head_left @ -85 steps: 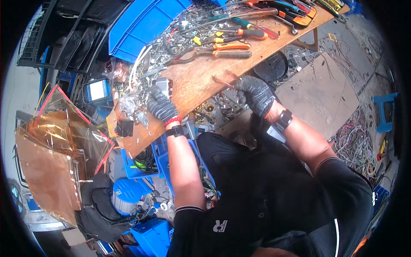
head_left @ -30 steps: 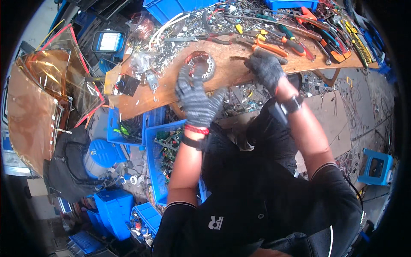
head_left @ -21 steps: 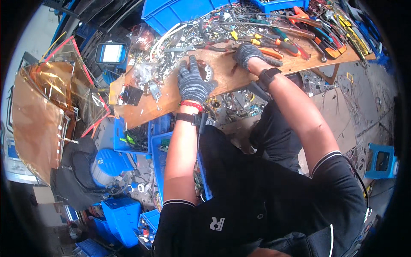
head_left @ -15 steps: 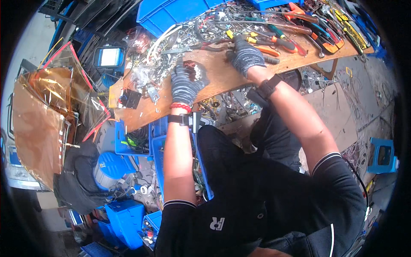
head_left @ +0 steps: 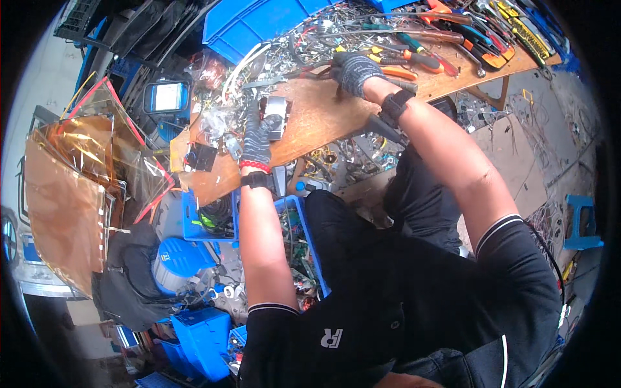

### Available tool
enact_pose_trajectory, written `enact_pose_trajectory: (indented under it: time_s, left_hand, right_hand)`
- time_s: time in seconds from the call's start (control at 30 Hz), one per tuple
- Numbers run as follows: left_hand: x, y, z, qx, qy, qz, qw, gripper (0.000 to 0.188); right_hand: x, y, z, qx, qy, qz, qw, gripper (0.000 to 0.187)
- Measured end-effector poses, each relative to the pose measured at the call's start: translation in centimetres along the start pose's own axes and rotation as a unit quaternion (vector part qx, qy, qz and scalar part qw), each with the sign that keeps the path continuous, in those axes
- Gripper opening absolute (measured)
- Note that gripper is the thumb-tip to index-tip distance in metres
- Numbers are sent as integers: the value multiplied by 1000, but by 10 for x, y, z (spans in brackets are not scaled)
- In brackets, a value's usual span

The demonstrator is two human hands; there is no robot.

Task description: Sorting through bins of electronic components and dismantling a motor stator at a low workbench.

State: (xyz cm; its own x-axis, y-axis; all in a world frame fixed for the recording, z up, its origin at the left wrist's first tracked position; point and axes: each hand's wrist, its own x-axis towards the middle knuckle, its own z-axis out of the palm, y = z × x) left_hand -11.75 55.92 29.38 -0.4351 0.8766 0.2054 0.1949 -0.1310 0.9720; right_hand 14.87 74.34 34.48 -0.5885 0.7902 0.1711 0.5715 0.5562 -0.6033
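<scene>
My left hand (head_left: 257,137), in a grey striped knit glove, grips a small board with a silver metal block (head_left: 277,110) at the left part of the wooden workbench (head_left: 314,107). Its fingers lie along the left side and the thumb crosses the lower part. My right hand (head_left: 358,73), gloved alike, is curled at the edge of the tool row. What its fingers close on is hidden. A dark-jawed hand tool (head_left: 315,72) lies just left of these fingers. Orange-handled pliers (head_left: 398,72) lie right beside that hand.
Scrap electronic parts (head_left: 275,61) heap along the bench's far side, below a blue crate (head_left: 259,24). More pliers and cutters (head_left: 488,48) lie at the far right. Blue bins (head_left: 207,220) stand below the bench. Amber film sheets (head_left: 65,200) stand at left; a blue stool (head_left: 582,223) at right.
The board in my left hand has turned, showing its silver block where dark red and white parts showed before. My left hand moved slightly left; my right hand shifted left, its fingers more curled.
</scene>
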Motion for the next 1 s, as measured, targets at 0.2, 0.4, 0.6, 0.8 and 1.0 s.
enact_pose_trajectory:
  time_s: [0.2,0.4,0.6,0.8,1.0]
  left_hand:
    - [29,-19,-30,-199,2,-130,971,62]
    - [32,-35,-38,-248,-19,-112,962,60]
    - [39,-52,-36,-170,40,-64,983,54]
    - [36,-41,-32,-18,12,-29,999,65]
    - [24,-16,-17,-29,-23,-63,997,71]
  right_hand:
    - [18,-13,16,-47,-104,-45,992,32]
    - [9,-29,35,-36,-2,-70,997,46]
    - [1,-62,62,6,116,-264,957,47]
    - [13,-77,63,-32,-21,-230,972,29]
    - [-4,-57,65,-85,40,-217,972,23]
